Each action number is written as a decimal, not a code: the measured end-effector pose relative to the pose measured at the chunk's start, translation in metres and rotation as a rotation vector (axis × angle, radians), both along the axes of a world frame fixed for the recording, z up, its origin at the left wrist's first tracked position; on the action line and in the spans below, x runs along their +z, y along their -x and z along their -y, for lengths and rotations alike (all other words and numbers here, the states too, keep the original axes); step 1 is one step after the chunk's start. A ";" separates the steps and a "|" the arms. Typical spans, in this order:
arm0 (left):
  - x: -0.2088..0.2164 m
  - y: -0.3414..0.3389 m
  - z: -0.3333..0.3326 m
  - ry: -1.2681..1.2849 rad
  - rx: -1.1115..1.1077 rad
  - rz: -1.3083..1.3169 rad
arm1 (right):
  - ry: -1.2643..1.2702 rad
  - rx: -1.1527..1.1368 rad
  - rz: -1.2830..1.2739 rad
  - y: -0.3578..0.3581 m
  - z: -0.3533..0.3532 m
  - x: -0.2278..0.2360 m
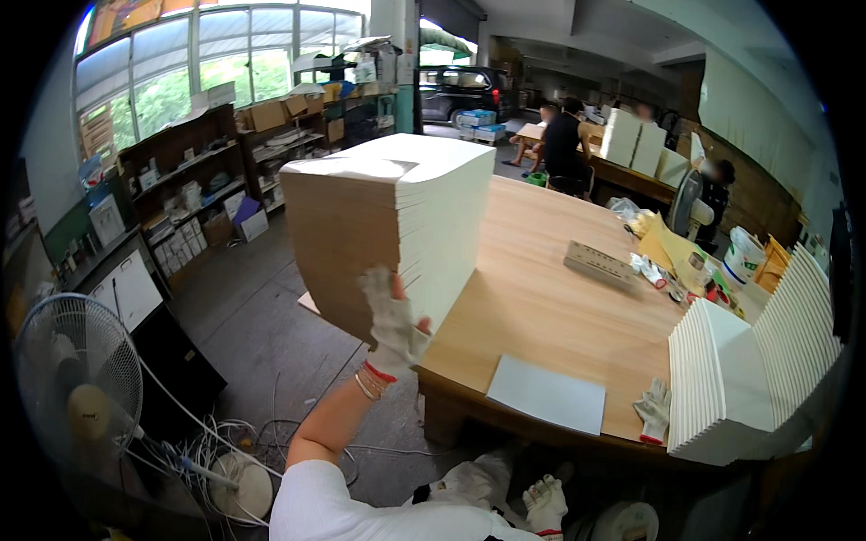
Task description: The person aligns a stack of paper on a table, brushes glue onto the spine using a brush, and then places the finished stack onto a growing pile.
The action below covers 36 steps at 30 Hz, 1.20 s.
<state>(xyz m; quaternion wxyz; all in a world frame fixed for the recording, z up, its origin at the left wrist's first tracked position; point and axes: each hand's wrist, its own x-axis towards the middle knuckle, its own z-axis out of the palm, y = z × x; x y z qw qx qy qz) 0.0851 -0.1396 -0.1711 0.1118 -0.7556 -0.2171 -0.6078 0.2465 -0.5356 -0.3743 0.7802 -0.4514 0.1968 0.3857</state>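
Note:
A tall block of stacked white sheets or boards [437, 243] stands at the table's left end, its left-facing side brown. My left hand [392, 320], in a white work glove with a red cuff, is raised at the lower part of the block's near corner. Its fingers are stretched up and slightly blurred; whether they touch the stack I cannot tell. Low down by my lap is my right hand [545, 503], also gloved, its fingers loosely bent and apart with nothing visible in them. A grey-blue flat sheet [548, 394] lies on the table's near edge.
The wooden table [514, 270] carries a perforated block [599, 265], a loose glove [653, 410] and stepped white stacks [722, 379] at right. A fan [79, 379] and tangled cables [244, 442] occupy the floor at left. Several people sit at a farther table [622, 165].

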 end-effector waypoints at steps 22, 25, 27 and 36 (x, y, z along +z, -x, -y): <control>0.095 0.011 -0.029 -0.125 0.095 0.103 | -0.353 0.115 -0.018 -0.018 0.032 -0.027; 0.102 0.010 -0.032 -0.188 0.116 0.107 | -0.370 0.068 0.009 -0.017 0.037 -0.033; 0.104 0.010 -0.032 -0.261 0.131 0.100 | -0.376 0.070 -0.002 -0.016 0.041 -0.040; 0.108 0.015 -0.032 -0.508 -0.055 0.052 | -0.673 0.162 0.014 -0.025 0.052 -0.081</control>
